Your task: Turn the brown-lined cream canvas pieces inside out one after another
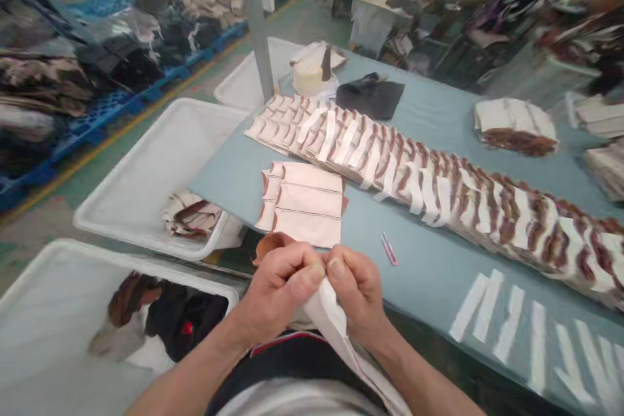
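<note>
My left hand and my right hand meet at the table's near edge, both pinched on the top of a white strip of fabric that hangs down toward my lap. A brown piece shows just behind my left hand. Right in front lies a small stack of pink fabric pieces. Small pink snips lie on the table to the right of my hands.
A long overlapping row of brown-and-white pieces crosses the blue-grey table. White strips lie at the near right. White bins with scraps stand to the left, a grey post behind, more stacks far right.
</note>
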A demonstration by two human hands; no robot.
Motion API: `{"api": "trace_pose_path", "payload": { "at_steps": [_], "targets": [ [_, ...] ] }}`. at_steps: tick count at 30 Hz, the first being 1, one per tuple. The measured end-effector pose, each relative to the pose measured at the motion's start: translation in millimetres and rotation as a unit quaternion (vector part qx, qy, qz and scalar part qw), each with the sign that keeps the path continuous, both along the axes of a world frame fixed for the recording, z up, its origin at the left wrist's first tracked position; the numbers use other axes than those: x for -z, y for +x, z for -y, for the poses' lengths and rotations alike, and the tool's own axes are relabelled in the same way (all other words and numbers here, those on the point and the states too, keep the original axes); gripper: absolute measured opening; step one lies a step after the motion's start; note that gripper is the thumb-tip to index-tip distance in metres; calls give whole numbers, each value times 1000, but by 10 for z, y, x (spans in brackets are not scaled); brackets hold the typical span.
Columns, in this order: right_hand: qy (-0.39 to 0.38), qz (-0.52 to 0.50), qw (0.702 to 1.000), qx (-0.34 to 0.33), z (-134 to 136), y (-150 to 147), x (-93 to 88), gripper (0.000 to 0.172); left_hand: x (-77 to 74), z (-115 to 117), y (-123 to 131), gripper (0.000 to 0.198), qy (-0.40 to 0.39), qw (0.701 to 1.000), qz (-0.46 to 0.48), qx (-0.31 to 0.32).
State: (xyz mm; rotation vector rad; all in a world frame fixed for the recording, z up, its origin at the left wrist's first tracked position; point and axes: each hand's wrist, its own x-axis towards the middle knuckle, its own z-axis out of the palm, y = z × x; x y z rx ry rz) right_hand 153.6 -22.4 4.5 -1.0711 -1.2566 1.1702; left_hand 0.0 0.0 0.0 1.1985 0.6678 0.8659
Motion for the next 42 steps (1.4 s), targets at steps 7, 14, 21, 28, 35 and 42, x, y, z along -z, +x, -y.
{"api": "trace_pose_path", "payload": {
  "at_steps": [7,14,21,28,35,42],
  "targets": [
    [-78,-52,995,-18,-93,55,120,56,80,-229,51,48,39,998,-42,26],
    [-108,-65,983,-131,-92,345,90,56,-137,-388,-78,26,128,983,-57,120],
    [-89,81,964,-239,-312,529,-120,63,-233,-457,1,16,198,962,-126,136],
    [44,54,985,-155,-268,766,-450,51,-203,-710,-136,59,188,960,-127,165],
    [-60,15,997,-52,-282,1039,-154,50,-291,-717,-130,66,150,962,-123,193],
    [-59,32,997,-46,-262,1028,-103,51,-286,-744,-117,56,138,951,-146,235]
  ]
}}
